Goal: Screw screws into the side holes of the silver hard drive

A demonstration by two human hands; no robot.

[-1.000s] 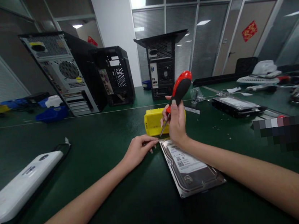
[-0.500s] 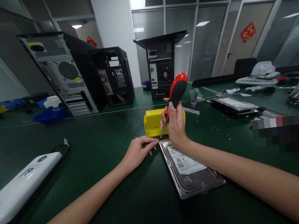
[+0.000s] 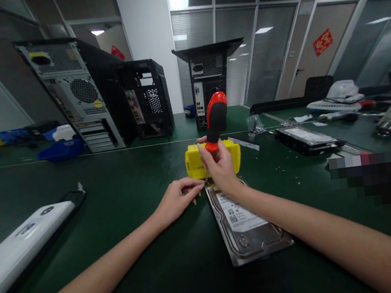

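My right hand (image 3: 221, 167) is closed on a screwdriver (image 3: 217, 117) with a red and black handle. The screwdriver stands nearly upright, its tip at the far left corner of a silver hard drive (image 3: 244, 241). At that same corner, the fingertips of my left hand (image 3: 180, 197) are pinched together; what they hold, if anything, is too small to make out. The drive lies label up on the green table, its far right part under my right hand and wrist. Just behind the drive sits a yellow tray (image 3: 194, 162), partly hidden by my right hand.
Computer cases (image 3: 82, 94) stand at the back left, and another (image 3: 209, 83) behind the yellow tray. A white power bank-like device (image 3: 26, 238) lies left. More drives (image 3: 308, 136), small screws and a thin metal strip (image 3: 244, 144) lie right. A blue tray (image 3: 61, 150) is back left.
The screwdriver has swung from leaning right to nearly upright, and my right hand has turned and shifted slightly left with it. My left hand stays at the drive's corner.
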